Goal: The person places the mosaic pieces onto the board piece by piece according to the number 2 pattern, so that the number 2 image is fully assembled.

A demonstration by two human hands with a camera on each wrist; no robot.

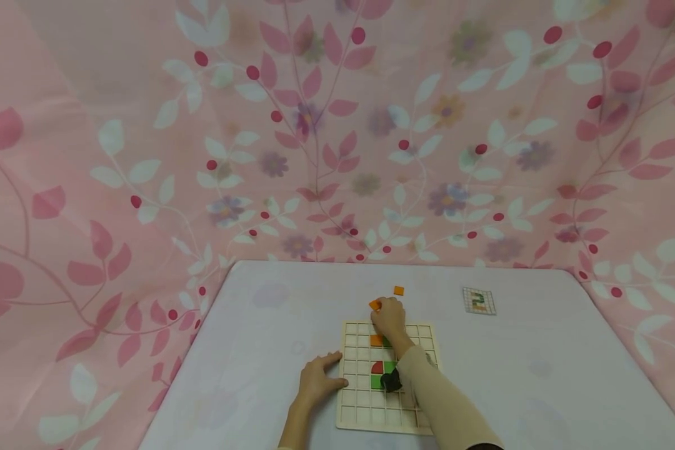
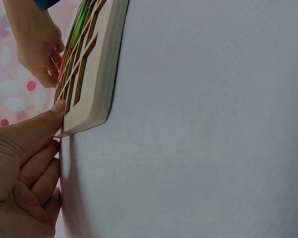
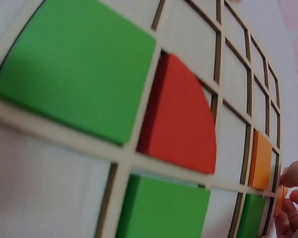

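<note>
A pale wooden grid board (image 1: pixel 353 415) lies on the white table. Beyond its far edge, my right hand (image 1: pixel 390 317) pinches a small orange tile (image 1: pixel 374 305) between thumb and fingers. My left hand (image 1: pixel 315 378) is at the board's left edge, its thumb resting on the rim and its other fingers relaxed beside it. Set in the grid are a red quarter-round tile (image 3: pixel 181 119), green square tiles (image 3: pixel 79 69) and another orange tile (image 3: pixel 260 161). My right forearm hides part of the board's right side in the head view.
One loose orange square (image 1: pixel 399 290) lies beyond the right hand. Farther right is a small grid card (image 1: pixel 479 301) bearing a green and orange figure like a 2. Pink floral cloth (image 1: pixel 337 156) hangs behind the table (image 1: pixel 247 369).
</note>
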